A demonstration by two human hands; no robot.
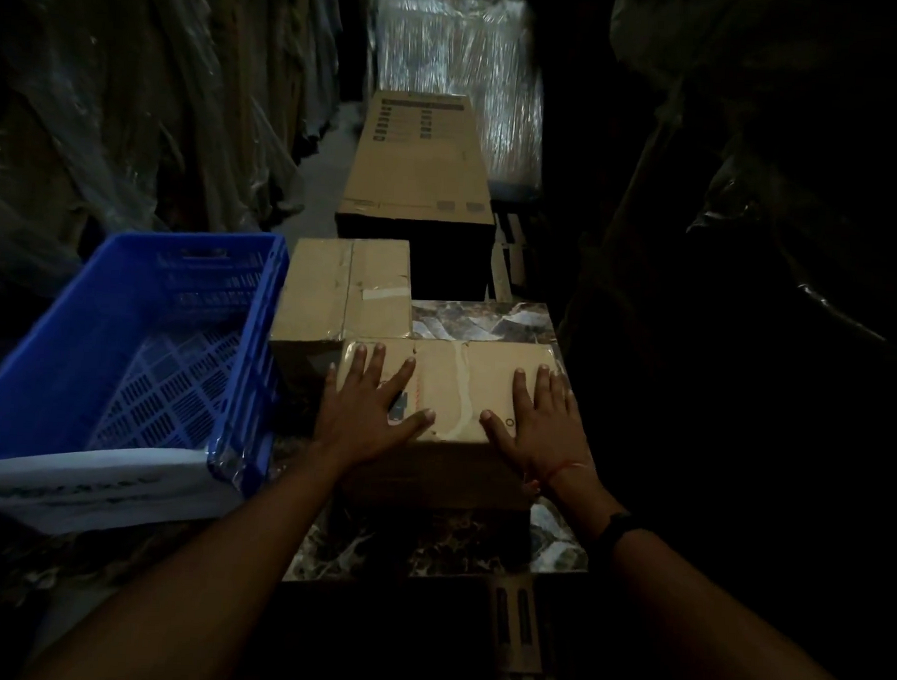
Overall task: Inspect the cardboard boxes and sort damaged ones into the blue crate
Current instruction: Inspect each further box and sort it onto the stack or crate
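Both hands lie flat on the near cardboard box (449,386) on the marbled worktop (427,549): the left hand (369,408) and right hand (540,421) have straight, spread fingers pressing its top, gripping nothing. The blue crate (127,356) stands just beside the box on the left-hand side, so the left hand is nearer. The box's long axis runs left to right between the hands.

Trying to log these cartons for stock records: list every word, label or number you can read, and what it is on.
Nothing reads clearly.
White sheet on the blue crate: two rows of dark print, too blurred.
Long carton at the back: printed blocks in rows, too small.
Near box under left hand and right hand: small sticker, partly covered, unreadable.
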